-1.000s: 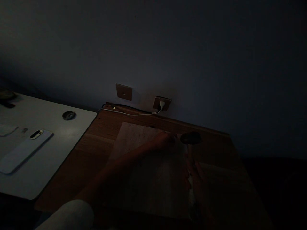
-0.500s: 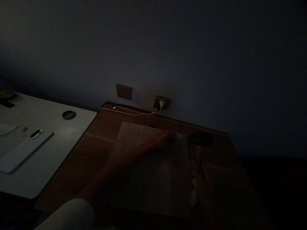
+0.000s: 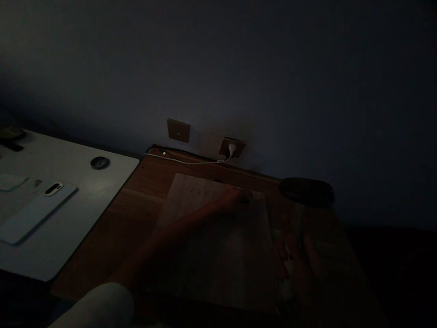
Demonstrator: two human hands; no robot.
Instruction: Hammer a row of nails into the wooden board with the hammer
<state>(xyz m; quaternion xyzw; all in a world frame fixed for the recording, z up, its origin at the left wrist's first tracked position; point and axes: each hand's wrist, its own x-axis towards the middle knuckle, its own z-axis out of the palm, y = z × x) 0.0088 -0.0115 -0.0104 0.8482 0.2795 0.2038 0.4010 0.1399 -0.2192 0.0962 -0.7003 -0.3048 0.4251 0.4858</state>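
Observation:
My left hand [image 3: 235,196] rests near the far right corner of a pale wooden board [image 3: 221,255]. Its fingers are curled together, and darkness hides what they hold, if anything. A row of small dark dots runs along the board's far edge. To the right of the board, my right hand [image 3: 298,257] is wrapped around the handle of a mallet with a dark, rounded head [image 3: 307,191]. The head is raised beyond that hand and blurred. A pale piece [image 3: 287,289] shows below the fingers, too dim to make out.
The board lies on a wooden table [image 3: 116,223] against a wall. A white cable [image 3: 191,162] runs along the back edge to a plug in a wall socket [image 3: 232,146]. On the left, a white table [image 3: 82,196] holds a phone [image 3: 37,212] and a tape roll [image 3: 100,162].
The mallet and my right hand have moved to the right, away from the board. My left hand stays in place on the board. The view has shifted slightly.

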